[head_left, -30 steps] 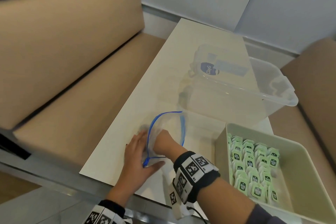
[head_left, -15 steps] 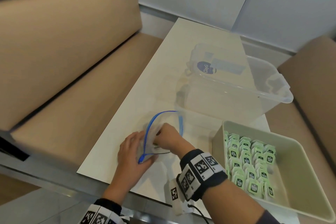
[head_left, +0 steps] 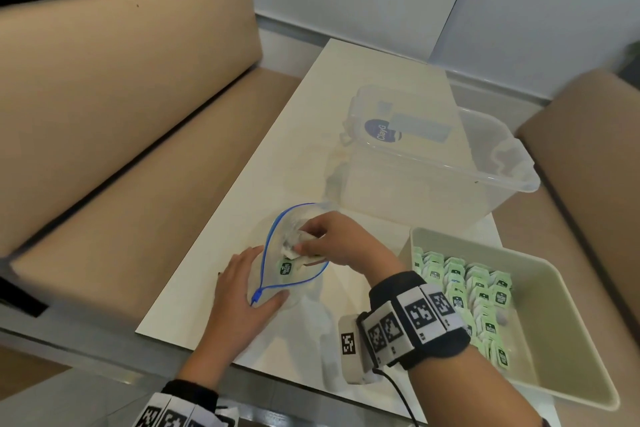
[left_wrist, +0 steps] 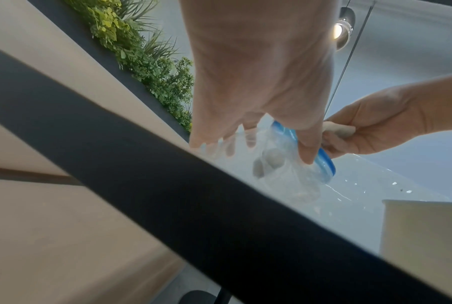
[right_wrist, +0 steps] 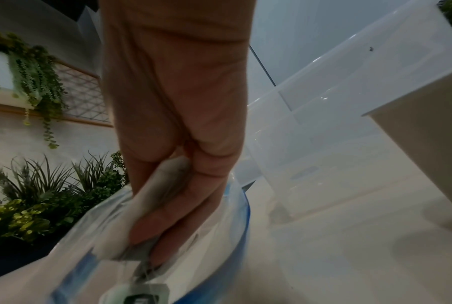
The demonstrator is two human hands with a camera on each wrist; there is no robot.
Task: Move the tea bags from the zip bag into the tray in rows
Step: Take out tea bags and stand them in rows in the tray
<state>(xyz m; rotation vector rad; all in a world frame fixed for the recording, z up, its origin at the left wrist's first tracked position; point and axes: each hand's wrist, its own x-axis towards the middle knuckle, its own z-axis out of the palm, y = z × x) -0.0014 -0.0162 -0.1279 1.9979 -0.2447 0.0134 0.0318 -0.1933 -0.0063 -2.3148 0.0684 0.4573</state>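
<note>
A clear zip bag [head_left: 277,243] with a blue zip rim lies open on the white table [head_left: 311,121]. My left hand [head_left: 242,298] holds the bag near its blue slider, thumb pressing the near corner and fingers along the bag's left side. My right hand [head_left: 332,243] grips a white tea bag [head_left: 294,251] at the bag's mouth; its green tag [head_left: 285,268] dangles below inside the rim. The wrist view shows my right hand [right_wrist: 168,205] with the tea bag [right_wrist: 152,191] between fingers and thumb. The beige tray [head_left: 561,315] at right holds rows of green-tagged tea bags [head_left: 471,291].
A large clear plastic bin [head_left: 433,163] stands behind the tray and the zip bag. Tan bench seats [head_left: 121,114] run along the table's left side and the right side. The table's near edge is just below my wrists.
My right hand has drawn back out of the zip bag toward its mouth, now gripping a tea bag. The left hand has stayed on the bag.
</note>
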